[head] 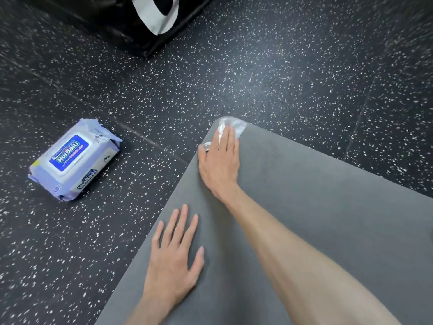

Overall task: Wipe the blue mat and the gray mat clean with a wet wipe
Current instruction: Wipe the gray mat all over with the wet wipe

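Gray mat (316,207) lies on the black speckled floor (281,66), one corner pointing to the far side. Right hand (220,163) lies flat at that far corner, fingers (228,139) straight and pressed together, pressing a white wet wipe (234,126) onto the mat right at the corner tip. Left hand (173,256) rests palm down near the mat's left edge, fingers spread, holding nothing. Wet wipe pack (75,158), purple-blue, lid closed, sits on the floor left of the mat, apart from it. Black bag (131,19) at floor's far edge. Blue mat not seen.
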